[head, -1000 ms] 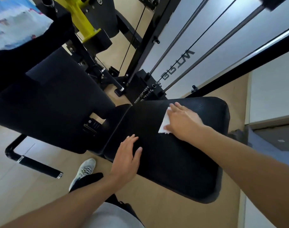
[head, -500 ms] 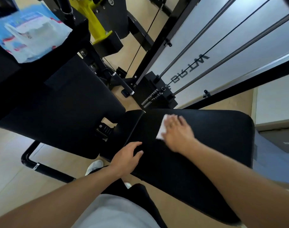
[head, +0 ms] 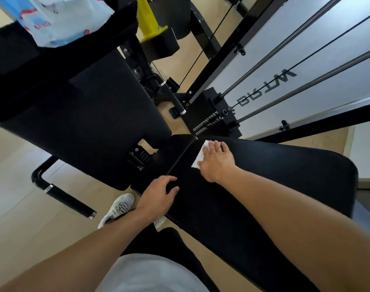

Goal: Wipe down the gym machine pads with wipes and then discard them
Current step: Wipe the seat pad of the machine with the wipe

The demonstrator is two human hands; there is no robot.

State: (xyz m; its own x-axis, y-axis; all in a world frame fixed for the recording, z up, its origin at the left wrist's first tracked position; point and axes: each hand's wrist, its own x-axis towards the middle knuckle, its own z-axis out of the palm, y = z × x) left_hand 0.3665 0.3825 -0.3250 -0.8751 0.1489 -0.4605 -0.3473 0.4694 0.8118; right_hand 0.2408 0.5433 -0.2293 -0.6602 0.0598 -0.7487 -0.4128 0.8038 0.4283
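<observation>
**Wipe near the seat's edge**

Right hand [head: 216, 160] presses flat, fingers straight, on the wipe [head: 198, 158], which peeks out left of the fingertips on the seat pad [head: 274, 175]. Left hand [head: 156, 198], loosely curled, braces the pad's corner. Risk: the wipe could bunch or slip into the gap beside the back pad [head: 85, 114] if pressure eases.

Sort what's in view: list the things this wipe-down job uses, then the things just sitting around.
In use:
white wipe under the right hand
seat pad
left hand resting on the pad's edge
back pad
wipes pack

Not part of it:
weight stack
yellow bracket
</observation>
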